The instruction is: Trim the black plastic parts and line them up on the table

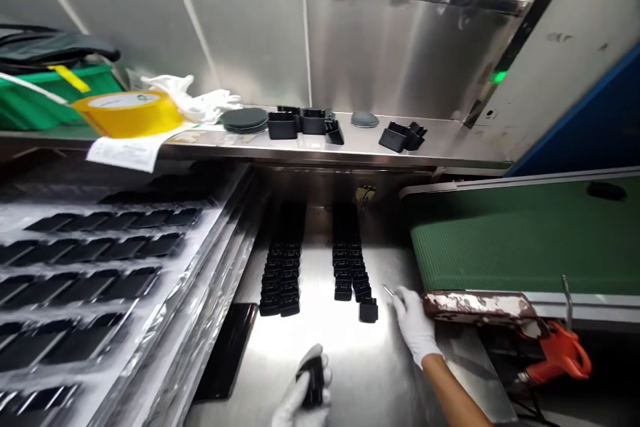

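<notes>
While a small black moulded part (315, 380) was closed inside the fingers of the white-gloved left hand (300, 400), the white-gloved right hand (415, 323) was observed just beside a lone black part (369, 310) on the stainless steel bench (320, 340). A slim pointed metal tool (388, 289) was seen at its fingertips, though whether this was pinched could not be determined. It was judged that the lone part could be knocked by the right hand or the tool point, and that the neighbouring columns could be toppled by such contact. A smooth gloved hold was considered liable to let the held part slip onto the polished steel. The paper sheet (125, 153) overhanging the shelf (450, 147) was thought liable to fall if brushed, and the roll of yellow packing tape (127, 113) beside it appeared poorly placed. Two columns of black parts were counted, the left column (283, 273) and the right column (345, 260), their members too tightly ranked and dim to be numbered. One stack of dark discs (245, 120), one grey dome (365, 119) and three clusters of black parts (314, 121) were recorded on the shelf, and at least five rows of flat black parts (85, 283) were noted under clear film on the left.
</notes>
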The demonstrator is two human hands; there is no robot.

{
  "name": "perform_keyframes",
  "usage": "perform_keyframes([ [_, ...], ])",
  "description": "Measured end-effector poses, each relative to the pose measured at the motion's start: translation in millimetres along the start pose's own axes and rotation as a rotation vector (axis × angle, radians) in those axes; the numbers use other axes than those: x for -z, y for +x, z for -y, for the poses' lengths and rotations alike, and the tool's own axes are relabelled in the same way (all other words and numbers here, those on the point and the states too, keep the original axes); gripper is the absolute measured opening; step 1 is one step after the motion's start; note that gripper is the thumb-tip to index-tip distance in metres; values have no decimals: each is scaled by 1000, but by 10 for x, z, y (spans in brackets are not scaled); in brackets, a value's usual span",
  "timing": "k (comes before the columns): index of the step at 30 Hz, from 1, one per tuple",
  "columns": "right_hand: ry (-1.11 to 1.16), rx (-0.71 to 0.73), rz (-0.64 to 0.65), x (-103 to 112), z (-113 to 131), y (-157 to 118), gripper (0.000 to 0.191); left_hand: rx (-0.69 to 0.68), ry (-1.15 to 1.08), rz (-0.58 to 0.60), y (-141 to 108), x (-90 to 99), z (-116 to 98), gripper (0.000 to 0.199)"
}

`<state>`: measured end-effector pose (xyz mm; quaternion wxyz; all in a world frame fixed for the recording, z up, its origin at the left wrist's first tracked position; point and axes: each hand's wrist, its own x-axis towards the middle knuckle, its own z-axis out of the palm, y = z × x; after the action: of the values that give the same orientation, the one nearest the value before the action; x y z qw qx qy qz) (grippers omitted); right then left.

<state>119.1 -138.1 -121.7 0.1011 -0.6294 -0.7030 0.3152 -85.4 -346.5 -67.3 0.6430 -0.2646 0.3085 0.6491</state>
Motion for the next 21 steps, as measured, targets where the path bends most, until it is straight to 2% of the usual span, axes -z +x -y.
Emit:
perform_keyframes([
  [3, -133, -63, -31, 9, -122, 15, 42, 49, 37, 133, -101, -250, -11, 64],
  [6, -203, -95, 28, -13, -165, -57, 23, 103, 169, 292, -229, -552, -20, 63],
  [8, -172, -109, 44, -4, -155, -210, 13, 152, 186, 363, -291, -702, -17, 66],
  [11, 36, -131, 89, 93, -79, -593, 17, 276, 154, 404, -332, -819, -8, 69],
  [15, 490, -116, 304, 490, 194, -1137, 29, 379, 148, 457, -368, -897, 9, 51],
  [17, 571, -95, 349, 790, 411, -1306, 34, 339, 288, 439, -409, -953, 16, 48],
  [19, 389, 28, 308, 1093, 670, -1396, 39, 232, 562, 408, -458, -1012, 24, 37],
  [21, 77, 277, 236, 1349, 956, -1439, 35, 136, 871, 403, -495, -1054, 35, 35],
])
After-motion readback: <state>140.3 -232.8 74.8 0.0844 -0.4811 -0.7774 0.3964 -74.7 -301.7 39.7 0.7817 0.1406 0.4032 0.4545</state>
